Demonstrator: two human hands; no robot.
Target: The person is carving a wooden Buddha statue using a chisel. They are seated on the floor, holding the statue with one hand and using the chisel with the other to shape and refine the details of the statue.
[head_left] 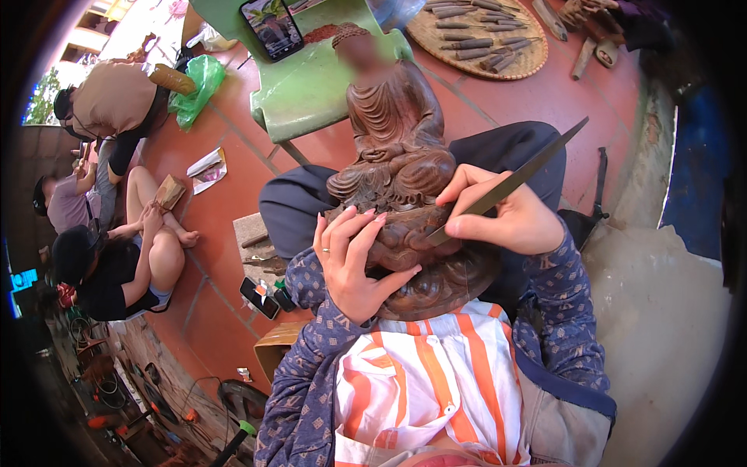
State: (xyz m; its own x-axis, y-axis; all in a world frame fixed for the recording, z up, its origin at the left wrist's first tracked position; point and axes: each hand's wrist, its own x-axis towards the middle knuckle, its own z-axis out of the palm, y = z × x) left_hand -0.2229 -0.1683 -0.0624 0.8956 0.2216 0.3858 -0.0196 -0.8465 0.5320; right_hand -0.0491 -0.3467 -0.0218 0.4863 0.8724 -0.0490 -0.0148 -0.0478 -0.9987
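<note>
A dark brown carved wooden statue [395, 124] of a seated robed figure stands between my legs, its base toward my striped shirt. My left hand [354, 261] grips the left side of the carved base, fingers slightly bent over the wood and thumb set apart. In my right hand [506, 214] is a long, flat, dark grey metal file [517, 175], pinched between thumb and fingers. Its tapered far end points up to the right. The near end meets the front of the carved base just right of my left fingers.
A green plastic chair [299, 93] holding a phone [271, 29] stands beyond the statue. Several carving tools lie on a round woven tray [529, 58] at the far right. Another phone [259, 297] lies left of my knee. Several people sit or bend at the left; one holds a wood block [170, 191].
</note>
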